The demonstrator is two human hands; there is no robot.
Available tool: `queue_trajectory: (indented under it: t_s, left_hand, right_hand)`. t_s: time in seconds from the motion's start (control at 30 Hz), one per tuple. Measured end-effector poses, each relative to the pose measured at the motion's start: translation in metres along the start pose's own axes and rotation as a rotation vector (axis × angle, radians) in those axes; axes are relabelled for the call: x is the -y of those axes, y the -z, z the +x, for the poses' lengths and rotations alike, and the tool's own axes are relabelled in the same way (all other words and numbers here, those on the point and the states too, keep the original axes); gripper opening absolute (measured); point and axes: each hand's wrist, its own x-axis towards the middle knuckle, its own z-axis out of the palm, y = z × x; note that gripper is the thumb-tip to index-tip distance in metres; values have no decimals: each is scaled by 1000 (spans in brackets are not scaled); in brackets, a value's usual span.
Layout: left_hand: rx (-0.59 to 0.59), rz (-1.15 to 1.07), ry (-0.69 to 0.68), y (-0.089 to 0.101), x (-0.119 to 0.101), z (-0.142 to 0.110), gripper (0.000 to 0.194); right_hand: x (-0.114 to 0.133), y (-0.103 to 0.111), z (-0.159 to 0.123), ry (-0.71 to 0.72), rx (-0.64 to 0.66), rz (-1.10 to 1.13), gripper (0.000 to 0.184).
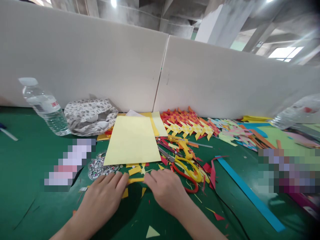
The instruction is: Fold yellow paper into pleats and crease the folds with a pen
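Observation:
A narrow yellow paper strip (pixel 136 180) spans the gap between my two hands, just above the green table. My left hand (pixel 106 191) is closed on its left end, and my right hand (pixel 165 190) is closed on the right end; the fingertips of both are hidden. Beyond them lies a pale yellow paper sheet (pixel 133 140). Scissors with red and yellow handles (pixel 191 175) rest just past my right hand. A round clear container of shiny gems (pixel 101 168) is near my left hand. Yellow paper scraps (pixel 135 170) are scattered around.
A yellow glue gun (pixel 183 145) lies behind the scissors, its black cord (pixel 228 206) running toward the front. Woven paper fish (pixel 187 121) are piled along the white partition (pixel 100 60). Water bottles stand at left (pixel 47 106) and right (pixel 295 111). A blue strip (pixel 252 196) lies right.

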Motion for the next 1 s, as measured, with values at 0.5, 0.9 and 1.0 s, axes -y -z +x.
queue_trajectory:
  t_s: [0.5, 0.9, 1.0]
  left_hand:
    - [131, -55, 19, -4, 12, -1, 35]
    - [7, 10, -14, -14, 19, -8, 32]
    - [11, -40, -33, -15, 10, -8, 32]
  right_hand:
    - [-9, -2, 3, -9, -111, 96, 25]
    - [-27, 1, 2, -144, -16, -111, 15]
    - [-6, 0, 5, -46, -20, -128, 23]
